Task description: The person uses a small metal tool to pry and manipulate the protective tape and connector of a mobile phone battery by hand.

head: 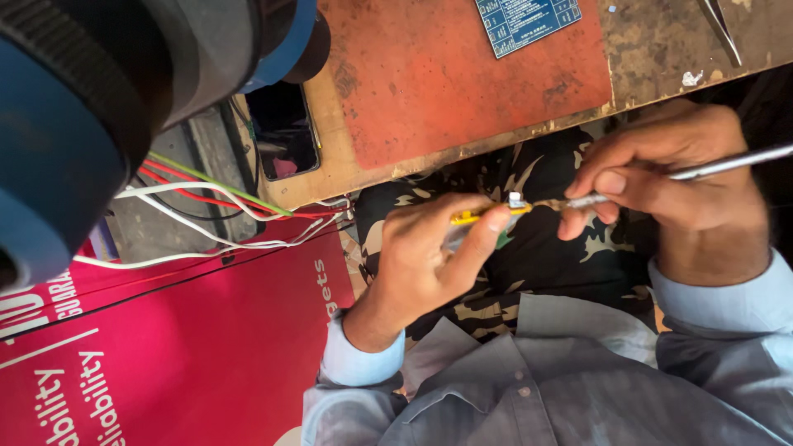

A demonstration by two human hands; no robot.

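— How are the two hands set?
— Both are raised in front of the chest, close together, forearms in light blue sleeves coming up from below.
— And the left hand (429,256)?
— Palm turned up toward the camera, its fingers (487,227) curled, thumb and forefinger pinched together at the tip.
— The right hand (669,182)?
— Back of the hand showing, wrist bent, its fingers (615,182) closed in a pen-like pinch, pointing left toward the other hand's fingertips.

Bench surroundings, non-work items.
Blue circuit board (529,22) top centre on orange mat (446,83); loose coloured wires (216,198) left; red carton (173,347) lower left.
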